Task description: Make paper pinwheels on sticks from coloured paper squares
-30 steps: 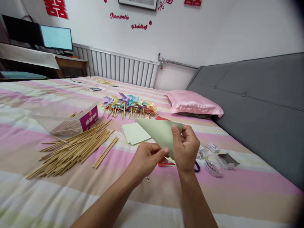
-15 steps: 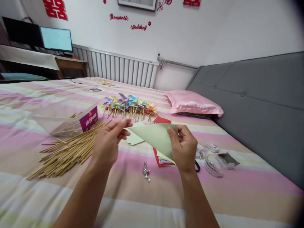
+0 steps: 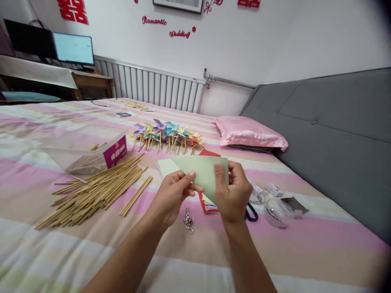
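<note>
A pale green sheet of paper [image 3: 207, 169], folded over on itself, is held up above the bed. My right hand [image 3: 233, 193] is closed on its right side, thumb in front and fingers behind. At its lower left edge, my left hand [image 3: 174, 195] pinches the paper between thumb and fingers. More light green paper [image 3: 168, 167] lies behind, partly covered. Beneath the held sheet sits a stack of coloured paper [image 3: 210, 206] with red at the bottom. A small pile of shiny silver pieces [image 3: 188, 221] rests below, between my forearms.
Thin wooden sticks [image 3: 97, 195] are heaped at the left beside a clear plastic box [image 3: 88, 156]. Several paper pinwheels [image 3: 166, 134] lie farther back. To the right are dark scissor handles [image 3: 252, 212], clear round containers [image 3: 276, 212] and a pink pillow [image 3: 249, 132].
My left hand has moved right and slightly down, from the sheet's left tip to its lower edge. The left tip is now folded over. My right hand keeps its hold.
</note>
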Demonstrator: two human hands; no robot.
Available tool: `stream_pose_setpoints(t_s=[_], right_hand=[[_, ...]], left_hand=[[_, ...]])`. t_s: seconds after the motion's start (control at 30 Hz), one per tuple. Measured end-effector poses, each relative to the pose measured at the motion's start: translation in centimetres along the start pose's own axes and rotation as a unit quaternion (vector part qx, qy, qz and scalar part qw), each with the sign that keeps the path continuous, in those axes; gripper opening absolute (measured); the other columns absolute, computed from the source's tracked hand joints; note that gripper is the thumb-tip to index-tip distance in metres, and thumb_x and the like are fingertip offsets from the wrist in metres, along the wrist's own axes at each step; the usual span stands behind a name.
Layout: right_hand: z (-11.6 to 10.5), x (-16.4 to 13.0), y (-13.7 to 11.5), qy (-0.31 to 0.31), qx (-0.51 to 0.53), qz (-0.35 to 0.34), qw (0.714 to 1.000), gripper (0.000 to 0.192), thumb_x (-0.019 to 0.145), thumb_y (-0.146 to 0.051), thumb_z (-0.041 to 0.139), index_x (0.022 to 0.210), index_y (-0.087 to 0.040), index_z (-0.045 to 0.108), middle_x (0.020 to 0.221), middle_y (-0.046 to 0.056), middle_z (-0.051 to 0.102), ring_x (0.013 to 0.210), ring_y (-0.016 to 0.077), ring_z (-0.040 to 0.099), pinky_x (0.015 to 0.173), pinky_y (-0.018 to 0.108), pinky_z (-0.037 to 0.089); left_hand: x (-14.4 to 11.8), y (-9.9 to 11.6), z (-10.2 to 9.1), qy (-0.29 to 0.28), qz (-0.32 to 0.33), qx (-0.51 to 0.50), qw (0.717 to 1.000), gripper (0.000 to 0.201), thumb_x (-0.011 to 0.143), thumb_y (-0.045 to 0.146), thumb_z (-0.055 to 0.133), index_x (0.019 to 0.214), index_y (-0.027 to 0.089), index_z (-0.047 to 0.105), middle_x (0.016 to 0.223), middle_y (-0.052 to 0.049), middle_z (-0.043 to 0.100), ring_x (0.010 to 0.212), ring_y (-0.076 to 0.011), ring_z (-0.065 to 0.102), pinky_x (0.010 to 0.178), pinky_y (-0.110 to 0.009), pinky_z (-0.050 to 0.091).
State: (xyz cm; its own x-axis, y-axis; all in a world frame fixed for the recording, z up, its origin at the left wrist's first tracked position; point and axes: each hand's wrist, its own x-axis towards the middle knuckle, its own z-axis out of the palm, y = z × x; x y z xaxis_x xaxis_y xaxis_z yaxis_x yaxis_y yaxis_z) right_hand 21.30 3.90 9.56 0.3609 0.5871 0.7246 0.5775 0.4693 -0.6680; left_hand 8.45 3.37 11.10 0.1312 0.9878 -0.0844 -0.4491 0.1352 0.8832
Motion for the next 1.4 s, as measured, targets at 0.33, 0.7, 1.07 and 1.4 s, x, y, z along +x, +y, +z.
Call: stream_pose_setpoints(t_s=[0.33,0.7,1.07,1.4], right_hand=[[-1.7,1.2,-0.3,-0.270,0.247,0.112,0.924,0.039,0.089,-0.050,0.043,0.096,-0.016,0.062,0.077,0.003,0.059,0.056,0.0096,0.049,0.044,0.021,0.036],[-2.5,1.7,0.4,-0.330,0.264,0.088,0.902,0.028,0.079,-0.043,0.061,0.094,-0.019,0.064,0.080,0.003,0.064,0.062,0.0110,0.056,0.049,0.021,0.042],[-3.3,2.0,0.9,-0.402,0.208,0.035,0.891,0.025,0.074,-0.031,0.069,0.096,-0.021,0.064,0.090,0.003,0.065,0.067,0.0118,0.058,0.055,0.023,0.045],[-2.5,1.6,0.5,-0.367,0.146,0.027,0.918,0.030,0.073,-0.013,0.060,0.102,-0.020,0.061,0.090,0.002,0.067,0.075,0.0140,0.061,0.058,0.022,0.044]], left_hand=[[1.5,0.9,-2.1,0.003,0.005,-0.080,0.997,0.014,0.082,0.018,0.059,0.069,0.011,0.060,0.055,-0.001,0.058,0.047,-0.0065,0.057,0.043,-0.012,0.044],[1.7,1.2,-2.2,-0.023,-0.055,-0.135,0.989,0.014,0.086,0.016,0.053,0.077,0.009,0.061,0.059,-0.002,0.059,0.045,-0.0054,0.055,0.044,-0.011,0.047],[1.7,1.8,-2.4,-0.025,-0.076,-0.174,0.981,0.019,0.089,0.013,0.044,0.079,0.009,0.060,0.060,-0.002,0.058,0.043,-0.0050,0.052,0.041,-0.011,0.046],[1.4,0.8,-2.0,-0.053,-0.046,-0.073,0.995,0.019,0.085,0.027,0.054,0.078,0.012,0.062,0.065,-0.001,0.057,0.051,-0.0064,0.054,0.045,-0.015,0.040]])
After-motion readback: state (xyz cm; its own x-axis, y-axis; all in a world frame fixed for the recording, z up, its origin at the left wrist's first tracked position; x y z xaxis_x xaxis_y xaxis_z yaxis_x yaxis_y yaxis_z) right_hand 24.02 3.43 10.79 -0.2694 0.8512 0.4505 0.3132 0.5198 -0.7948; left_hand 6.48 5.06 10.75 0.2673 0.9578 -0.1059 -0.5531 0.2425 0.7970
